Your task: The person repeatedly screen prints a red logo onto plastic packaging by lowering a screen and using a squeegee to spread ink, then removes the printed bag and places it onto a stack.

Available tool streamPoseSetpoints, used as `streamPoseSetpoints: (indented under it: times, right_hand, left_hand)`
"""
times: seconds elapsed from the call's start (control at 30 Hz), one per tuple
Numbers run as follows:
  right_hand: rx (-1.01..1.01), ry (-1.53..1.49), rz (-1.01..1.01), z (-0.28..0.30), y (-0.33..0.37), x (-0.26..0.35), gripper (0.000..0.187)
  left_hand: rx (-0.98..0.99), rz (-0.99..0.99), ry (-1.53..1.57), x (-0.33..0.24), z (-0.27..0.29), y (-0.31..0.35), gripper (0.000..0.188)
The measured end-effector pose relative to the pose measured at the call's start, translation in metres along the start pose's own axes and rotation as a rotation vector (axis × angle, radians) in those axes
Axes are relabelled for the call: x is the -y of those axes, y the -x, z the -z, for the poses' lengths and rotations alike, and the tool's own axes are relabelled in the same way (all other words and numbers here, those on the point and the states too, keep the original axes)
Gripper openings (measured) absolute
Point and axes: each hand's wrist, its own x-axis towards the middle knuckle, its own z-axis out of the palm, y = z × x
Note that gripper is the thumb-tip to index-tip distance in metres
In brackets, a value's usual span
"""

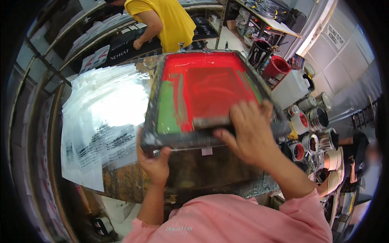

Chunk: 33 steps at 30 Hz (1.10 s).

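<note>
A screen-printing frame [182,140] with a dark border lies tilted in front of me, its near edge raised off the stained table [131,184]. Red ink [214,87] covers the middle and far end of its mesh, with green strips along both sides. My left hand [156,164] grips the near left corner of the frame, fingers at its side. Close to the near edge, my right hand [251,131] is closed over a squeegee [210,122] whose blade rests on the inked mesh; the hand hides its right end. Metal hinge clamps [181,47] stand at the far edge.
Overlapping clear printed plastic sheets [93,109] spread over the table's left. Ink cans [311,143], a red bucket [277,69] and a white jug [292,88] crowd the right. A person in yellow [166,24] works at the far racks; another person [358,156] is at far right.
</note>
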Motion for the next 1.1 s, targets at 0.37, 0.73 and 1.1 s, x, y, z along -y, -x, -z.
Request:
streamPoseSetpoints:
  times: [0.37,0.73,1.1]
  right_hand:
    - [-0.415,0.124,0.121,0.064,-0.108,-0.032,0.054]
    - [-0.281,-0.010,0.061,0.083,-0.143,-0.056,0.060]
    - [-0.231,-0.070,-0.056,0.080,-0.137,-0.061,0.062]
  left_hand:
    - [0.762,-0.322,-1.038,0.028,-0.032,-0.003,0.107]
    - [0.388,-0.303,-1.215,0.131,-0.051,-0.248,0.051]
    - [-0.062,0.056,-0.682,0.062,0.034,-0.200,0.021]
